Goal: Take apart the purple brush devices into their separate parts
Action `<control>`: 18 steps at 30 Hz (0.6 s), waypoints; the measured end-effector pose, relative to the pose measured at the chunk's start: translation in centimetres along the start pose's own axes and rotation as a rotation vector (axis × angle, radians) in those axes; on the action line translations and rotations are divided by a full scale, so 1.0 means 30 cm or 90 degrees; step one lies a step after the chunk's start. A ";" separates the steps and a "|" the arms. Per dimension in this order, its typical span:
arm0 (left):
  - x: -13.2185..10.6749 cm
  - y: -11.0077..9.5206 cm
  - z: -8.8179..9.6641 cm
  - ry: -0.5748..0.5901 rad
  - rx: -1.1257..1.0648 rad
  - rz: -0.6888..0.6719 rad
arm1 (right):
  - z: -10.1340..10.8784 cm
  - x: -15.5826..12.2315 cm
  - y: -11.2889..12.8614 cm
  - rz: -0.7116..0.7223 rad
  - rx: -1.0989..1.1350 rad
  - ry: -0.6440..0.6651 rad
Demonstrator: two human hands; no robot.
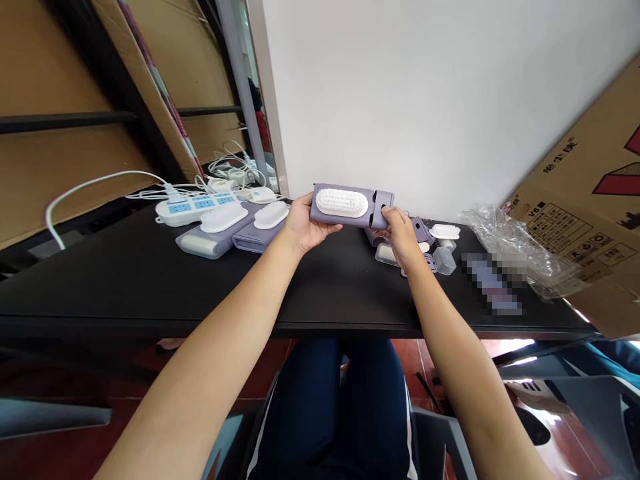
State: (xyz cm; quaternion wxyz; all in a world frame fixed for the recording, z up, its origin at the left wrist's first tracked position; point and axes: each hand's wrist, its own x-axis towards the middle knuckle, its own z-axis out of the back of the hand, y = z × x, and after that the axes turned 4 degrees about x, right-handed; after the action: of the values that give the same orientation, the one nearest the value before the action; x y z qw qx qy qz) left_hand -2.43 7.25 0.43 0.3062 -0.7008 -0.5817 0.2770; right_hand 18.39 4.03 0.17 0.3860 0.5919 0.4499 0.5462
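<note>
Nearest us, our bare forearms reach out over dark blue trousers (325,407) to a black table (150,287). Our left hand (305,227) cups one lilac brush (335,203) with white bristles from below, palm up, holding it above the table; our right hand (400,233) pinches its right end. Two more brushes (223,218) lie left, with one power strip (193,210) and tangled white cables (235,170) beyond them. Right, loose lilac and white parts (415,250), a crumpled plastic bag (515,247) and one cardboard box (590,200) crowd the table's end.
</note>
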 end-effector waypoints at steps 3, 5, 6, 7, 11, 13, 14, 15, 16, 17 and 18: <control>0.006 -0.003 0.008 0.005 -0.012 0.000 | 0.003 0.001 -0.002 -0.001 0.008 -0.002; 0.009 -0.007 0.013 0.004 -0.014 0.004 | 0.006 0.003 -0.004 -0.001 0.015 -0.031; 0.010 -0.010 0.016 0.000 -0.015 0.004 | 0.008 0.005 -0.003 -0.002 0.022 -0.045; 0.011 -0.012 0.018 -0.006 -0.018 0.000 | 0.011 0.006 -0.002 -0.001 0.033 -0.059; 0.014 -0.020 0.024 -0.026 -0.037 -0.020 | 0.024 0.011 0.005 -0.003 0.073 -0.099; 0.015 -0.021 0.024 -0.027 -0.038 -0.020 | 0.028 0.013 0.006 -0.012 0.082 -0.117; 0.014 -0.021 0.022 -0.028 -0.036 -0.018 | 0.029 0.013 0.007 -0.015 0.085 -0.129; 0.013 -0.021 0.021 -0.031 -0.033 -0.018 | 0.030 0.013 0.007 -0.013 0.087 -0.143; 0.012 -0.021 0.019 -0.032 -0.030 -0.017 | 0.031 0.013 0.007 -0.009 0.087 -0.159; 0.011 -0.020 0.017 -0.034 -0.027 -0.016 | 0.032 0.013 0.008 -0.004 0.086 -0.178; 0.009 -0.020 0.015 -0.034 -0.024 -0.015 | 0.033 0.012 0.009 -0.001 0.084 -0.195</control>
State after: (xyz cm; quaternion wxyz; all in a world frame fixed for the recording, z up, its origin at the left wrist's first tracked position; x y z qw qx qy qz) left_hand -3.11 7.66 0.58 0.2809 -0.6921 -0.6026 0.2810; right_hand 19.40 4.34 0.42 0.4107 0.6922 0.4208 0.4184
